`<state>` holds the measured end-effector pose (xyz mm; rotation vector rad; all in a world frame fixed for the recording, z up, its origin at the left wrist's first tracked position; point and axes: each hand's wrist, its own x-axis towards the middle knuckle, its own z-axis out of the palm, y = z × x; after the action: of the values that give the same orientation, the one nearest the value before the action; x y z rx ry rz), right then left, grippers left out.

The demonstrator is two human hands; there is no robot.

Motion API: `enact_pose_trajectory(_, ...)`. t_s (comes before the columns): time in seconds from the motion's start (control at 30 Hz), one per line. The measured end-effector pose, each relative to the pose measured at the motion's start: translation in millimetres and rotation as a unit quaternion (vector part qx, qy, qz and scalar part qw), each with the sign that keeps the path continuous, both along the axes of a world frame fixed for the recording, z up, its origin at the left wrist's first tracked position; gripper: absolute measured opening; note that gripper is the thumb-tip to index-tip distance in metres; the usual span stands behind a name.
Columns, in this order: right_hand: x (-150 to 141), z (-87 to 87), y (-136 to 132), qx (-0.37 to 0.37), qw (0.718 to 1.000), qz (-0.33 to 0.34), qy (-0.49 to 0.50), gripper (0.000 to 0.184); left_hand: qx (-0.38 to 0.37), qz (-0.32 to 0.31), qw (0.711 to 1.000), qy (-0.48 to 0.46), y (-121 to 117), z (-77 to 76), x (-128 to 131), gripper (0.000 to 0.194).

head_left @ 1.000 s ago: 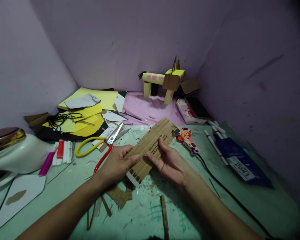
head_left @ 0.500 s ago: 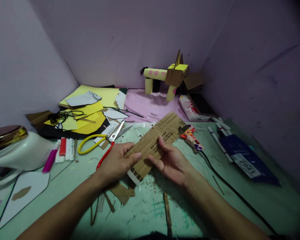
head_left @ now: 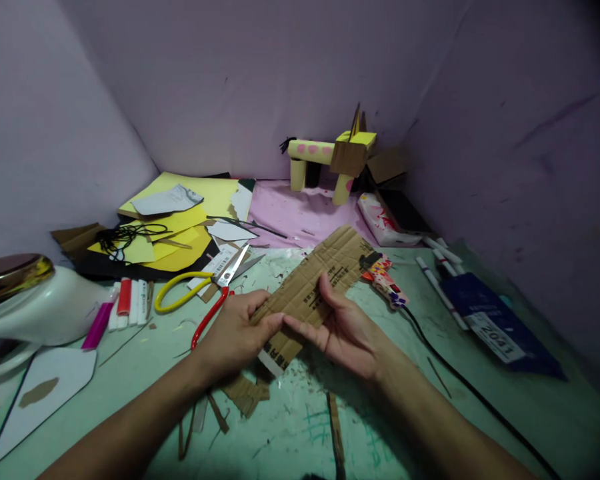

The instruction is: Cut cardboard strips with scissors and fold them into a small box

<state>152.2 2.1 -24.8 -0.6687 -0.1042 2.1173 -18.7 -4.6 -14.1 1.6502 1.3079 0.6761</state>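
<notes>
Cardboard [head_left: 307, 285], long axis diagonal, far end rightward

Creased brown cardboard strip [head_left: 325, 270], printed, held slantwise above tabletop.

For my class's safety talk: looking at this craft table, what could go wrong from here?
The scissors lie open beside the left hand, so a sideways reach might meet a blade.

The corded floral tool looks like a glue gun; if hot, it could burn the right hand or mark the cardboard, whose far end overlaps it in view.

The right forearm could snag the black cord and drag the tool.
</notes>
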Motion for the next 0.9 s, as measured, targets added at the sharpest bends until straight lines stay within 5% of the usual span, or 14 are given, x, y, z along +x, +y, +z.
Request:
enact_pose_trajectory(0.53,1.5,-2.5,-1.5,0.001,0.999,-0.04,-0.022,0.027,-0.039,-0.049,0.998,-0.016,-7.5,2.4,0.0,0.028)
enact_pose_trajectory(0.9,4.8,-5.8,-0.5,0.052,0.998,0.016,0.016,0.029,0.089,-0.057,0.991,0.081,-6.5,0.0,-5.7,0.027)
